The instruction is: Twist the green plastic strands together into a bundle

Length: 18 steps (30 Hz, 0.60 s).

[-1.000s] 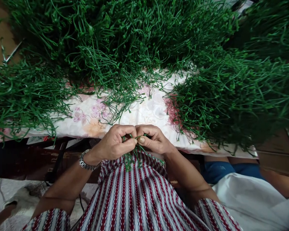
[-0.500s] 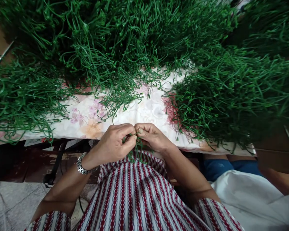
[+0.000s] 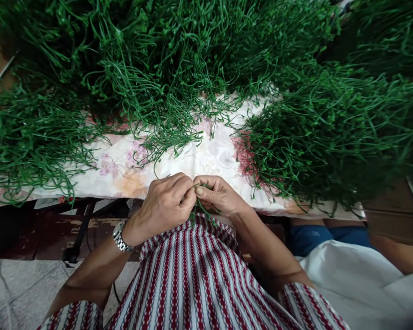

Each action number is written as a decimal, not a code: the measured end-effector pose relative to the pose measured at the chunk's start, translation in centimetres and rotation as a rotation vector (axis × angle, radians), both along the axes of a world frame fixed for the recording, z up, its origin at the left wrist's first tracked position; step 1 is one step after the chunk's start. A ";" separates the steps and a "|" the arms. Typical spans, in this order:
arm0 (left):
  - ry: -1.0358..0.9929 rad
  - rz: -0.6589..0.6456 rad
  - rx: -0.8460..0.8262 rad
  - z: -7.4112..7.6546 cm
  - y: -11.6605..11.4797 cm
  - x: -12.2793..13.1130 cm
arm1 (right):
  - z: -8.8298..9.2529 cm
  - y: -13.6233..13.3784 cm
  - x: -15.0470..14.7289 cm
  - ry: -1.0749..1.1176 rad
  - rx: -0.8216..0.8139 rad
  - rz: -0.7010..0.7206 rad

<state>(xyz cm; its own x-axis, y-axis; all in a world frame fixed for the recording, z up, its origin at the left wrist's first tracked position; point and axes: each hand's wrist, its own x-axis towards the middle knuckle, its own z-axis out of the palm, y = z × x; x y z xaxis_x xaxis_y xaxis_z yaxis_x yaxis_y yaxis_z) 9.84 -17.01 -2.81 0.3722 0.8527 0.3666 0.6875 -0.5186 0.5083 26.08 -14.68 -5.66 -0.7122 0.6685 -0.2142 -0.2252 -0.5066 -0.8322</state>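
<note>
My left hand (image 3: 165, 204) and my right hand (image 3: 217, 195) meet just in front of my chest, fingers curled and pinched together on a small green sprig (image 3: 200, 211) of thin plastic stems. The sprig's ends hang down over my striped red and white garment (image 3: 196, 279). A metal watch (image 3: 121, 237) sits on my left wrist. Both hands hover at the near edge of a floral cloth (image 3: 192, 160) that covers the table.
Large heaps of green plastic stems (image 3: 165, 59) cover the table, with piles at left (image 3: 27, 137) and right (image 3: 330, 133). Another person's leg in blue (image 3: 309, 238) and white cloth (image 3: 358, 284) are at lower right. Stone floor (image 3: 17, 288) lies at lower left.
My hands stay pinched on the sprig and shift slightly, the left fingers closing further over it. The view has tilted a little.
</note>
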 end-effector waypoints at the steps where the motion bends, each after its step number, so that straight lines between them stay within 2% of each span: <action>1: -0.035 -0.013 -0.044 0.2 0.0 -0.1 | 0.2 -0.1 0.1 -0.002 0.027 0.013; 7: -0.330 -0.224 -0.510 1.9 0.5 -1.3 | 1.3 0.0 0.6 -0.033 0.318 0.168; 12: -0.401 -0.298 -0.710 1.9 0.3 -2.0 | 1.4 0.6 0.9 -0.019 0.503 0.322; 15: -0.615 -0.306 -0.808 1.3 0.2 -2.4 | 1.5 0.6 1.2 0.041 0.545 0.316; 17: -0.786 -0.252 -0.827 1.0 0.2 -2.6 | 1.6 0.7 1.3 0.092 0.525 0.237; 18: -0.809 -0.213 -0.818 1.0 0.2 -2.5 | 1.6 0.7 1.4 0.100 0.512 0.173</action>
